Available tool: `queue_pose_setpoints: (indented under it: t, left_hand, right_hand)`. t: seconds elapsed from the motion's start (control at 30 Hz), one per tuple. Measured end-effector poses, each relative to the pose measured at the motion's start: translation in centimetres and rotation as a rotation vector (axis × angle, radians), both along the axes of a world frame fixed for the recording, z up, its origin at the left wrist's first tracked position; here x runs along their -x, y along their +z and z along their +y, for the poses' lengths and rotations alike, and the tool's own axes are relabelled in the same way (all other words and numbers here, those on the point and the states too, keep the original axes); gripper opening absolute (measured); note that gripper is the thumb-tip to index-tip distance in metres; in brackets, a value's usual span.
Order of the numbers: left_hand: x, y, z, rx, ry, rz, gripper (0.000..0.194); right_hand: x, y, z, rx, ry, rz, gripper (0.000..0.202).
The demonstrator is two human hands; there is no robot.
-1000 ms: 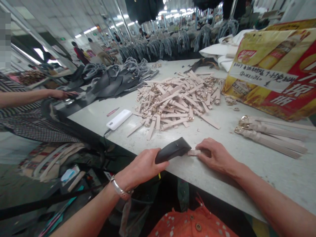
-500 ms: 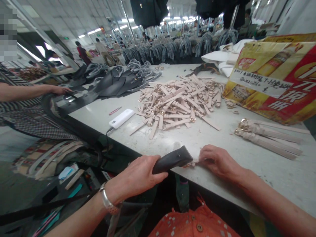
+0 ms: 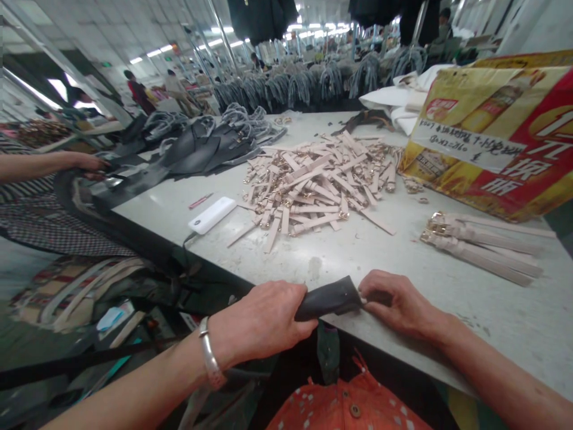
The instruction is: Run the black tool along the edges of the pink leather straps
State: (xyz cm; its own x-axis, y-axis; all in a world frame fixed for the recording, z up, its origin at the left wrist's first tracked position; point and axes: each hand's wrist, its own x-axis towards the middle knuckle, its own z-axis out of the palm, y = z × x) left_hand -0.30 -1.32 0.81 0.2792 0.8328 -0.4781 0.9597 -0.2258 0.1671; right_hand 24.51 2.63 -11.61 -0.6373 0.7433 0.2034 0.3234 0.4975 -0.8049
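Note:
My left hand [image 3: 264, 319] is closed around a dark, leather-like piece [image 3: 331, 298], whose flat, wider end points right over the table's front edge. At that end my right hand [image 3: 394, 301] pinches a small pale piece [image 3: 362, 298], mostly covered by the fingers; it looks like a strap end, but I cannot tell for sure. Beyond both hands lies a heap of pale beige straps [image 3: 313, 185] with gold-coloured buckles. A smaller bunch of buckled straps [image 3: 487, 245] rests to the right of my right hand.
A yellow and red printed carton [image 3: 487, 137] stands at the right on the white table [image 3: 286, 269]. A white power bank [image 3: 212, 215] with a cable lies left, near black panels [image 3: 201, 146]. At far left, a co-worker's hand [image 3: 92, 164] holds dark material.
The dark piece in my left hand has shifted slightly right and tilted flatter, its end now meeting my right fingertips. The camera view has turned a little. The co-worker's hand has moved left.

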Motion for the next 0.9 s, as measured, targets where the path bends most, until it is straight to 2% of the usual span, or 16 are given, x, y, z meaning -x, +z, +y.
queue_pose_setpoints:
  t: [0.17,0.27,0.37,0.47,0.6,0.73,0.9]
  left_hand:
    - [-0.5,-0.8,0.8,0.010,0.034,-0.070,0.033]
    - [0.0,-1.9,0.9,0.018,0.082,-0.143,0.035]
    - [0.9,-2.5,0.8,-0.003,0.126,-0.178,0.036]
    - [2.1,-2.3,0.5,-0.007,0.170,-0.168,0.038]
    - [3.2,-1.4,-0.7,0.026,0.155,-0.112,0.037]
    - [2.2,-1.0,-1.6,0.012,0.104,-0.052,0.037]
    - [-0.8,-0.9,-0.8,0.000,0.019,-0.014,0.036]
  right_hand:
    - [-0.1,0.0,0.5,0.030,-0.006,0.052,0.008]
    - [0.0,0.0,0.5,0.029,-0.057,0.040,0.010]
    - [0.1,-0.2,0.4,0.062,-0.046,0.046,0.009]
    - [0.1,-0.2,0.3,0.078,-0.034,0.051,0.008]
    - [0.1,0.0,0.3,0.092,-0.018,0.058,0.009]
    - [0.2,0.0,0.4,0.085,-0.014,0.061,0.009]
    - [-0.2,-0.2,0.6,0.060,-0.004,0.036,0.009]
